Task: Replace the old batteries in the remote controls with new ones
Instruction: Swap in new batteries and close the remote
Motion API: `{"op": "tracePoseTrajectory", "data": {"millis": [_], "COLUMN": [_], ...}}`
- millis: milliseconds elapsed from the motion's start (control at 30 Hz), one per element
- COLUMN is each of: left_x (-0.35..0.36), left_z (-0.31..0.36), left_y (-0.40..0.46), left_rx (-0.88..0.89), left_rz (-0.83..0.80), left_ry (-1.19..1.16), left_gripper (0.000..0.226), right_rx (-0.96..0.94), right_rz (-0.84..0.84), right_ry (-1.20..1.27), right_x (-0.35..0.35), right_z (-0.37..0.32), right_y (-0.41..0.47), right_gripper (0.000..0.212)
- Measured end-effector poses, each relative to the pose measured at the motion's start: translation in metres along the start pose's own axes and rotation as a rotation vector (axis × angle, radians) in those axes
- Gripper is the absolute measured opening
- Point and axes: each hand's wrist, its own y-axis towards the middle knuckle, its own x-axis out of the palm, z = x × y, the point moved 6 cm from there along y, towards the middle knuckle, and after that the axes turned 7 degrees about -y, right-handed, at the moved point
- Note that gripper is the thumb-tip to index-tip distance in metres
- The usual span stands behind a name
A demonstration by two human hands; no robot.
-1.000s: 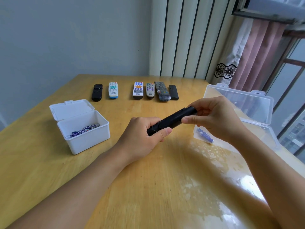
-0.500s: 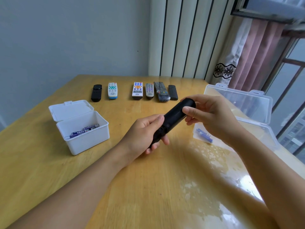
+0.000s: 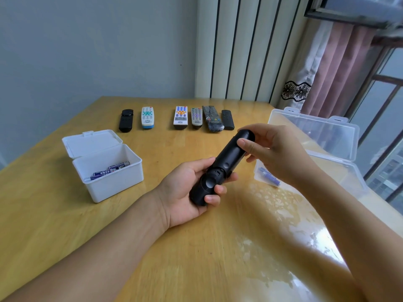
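Note:
A black remote is held above the table, its smooth back turned up toward me. My left hand wraps its lower end from below. My right hand pinches its upper end with thumb and fingers. A white box at the left, lid open, holds a few purple batteries. A clear box at the right, lid open, has purple batteries in its near corner. Several remotes lie in a row at the table's far side.
The wooden table has a glossy clear sheet over its right part. A grey wall, striped panel and pink curtain stand behind the table. A window runs along the right.
The black remote has been rolled over and tilted more upright, so its back now faces me. My left hand has turned palm-up under it.

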Motion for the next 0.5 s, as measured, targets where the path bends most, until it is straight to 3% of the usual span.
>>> {"op": "tracePoseTrajectory", "data": {"millis": [133, 267, 500], "left_x": [0.001, 0.003, 0.004], "left_z": [0.0, 0.0, 0.0], "left_y": [0.0, 0.002, 0.002], "left_rx": [0.062, 0.097, 0.129], "left_rz": [0.055, 0.081, 0.075], "left_ry": [0.054, 0.065, 0.07], "left_gripper": [0.036, 0.037, 0.035], "right_rx": [-0.033, -0.015, 0.017], "right_rz": [0.041, 0.012, 0.009], "right_ry": [-0.066, -0.012, 0.167], "right_x": [0.004, -0.002, 0.001], "right_z": [-0.003, -0.004, -0.004], "right_y": [-0.002, -0.001, -0.001], "right_gripper": [0.019, 0.013, 0.022]}}
